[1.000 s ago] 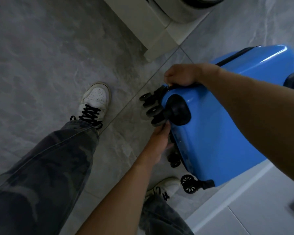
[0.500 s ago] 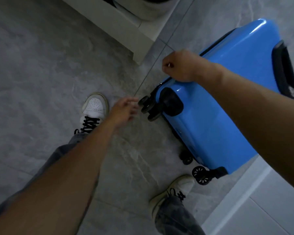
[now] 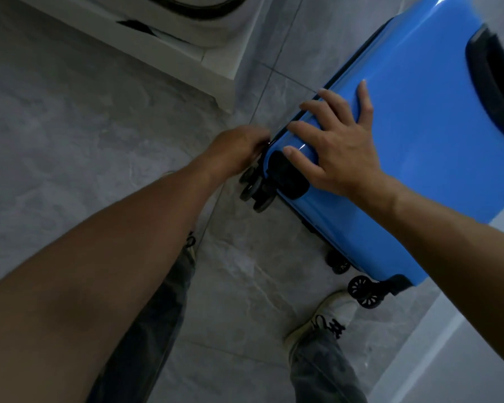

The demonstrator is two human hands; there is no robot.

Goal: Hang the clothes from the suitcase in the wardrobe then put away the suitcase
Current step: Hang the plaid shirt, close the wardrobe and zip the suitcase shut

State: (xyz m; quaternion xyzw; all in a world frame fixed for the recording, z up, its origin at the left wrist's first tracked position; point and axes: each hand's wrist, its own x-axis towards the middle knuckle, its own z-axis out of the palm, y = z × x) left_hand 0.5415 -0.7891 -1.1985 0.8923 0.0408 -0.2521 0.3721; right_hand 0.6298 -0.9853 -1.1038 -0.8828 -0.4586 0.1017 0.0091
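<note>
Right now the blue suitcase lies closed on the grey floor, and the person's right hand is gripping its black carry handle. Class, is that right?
Not quite. In the head view the right hand lies flat, fingers spread, on the shell of the blue suitcase near its wheels; the black carry handle is untouched. The rest holds.

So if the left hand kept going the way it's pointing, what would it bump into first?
Most likely the blue suitcase. The left hand points right, toward the suitcase's wheel end, and its fingertips already look at or against that edge, just above the black wheels. Depth is unclear, so actual contact is uncertain.

Suitcase [image 3: 413, 135] top beyond right edge
</note>
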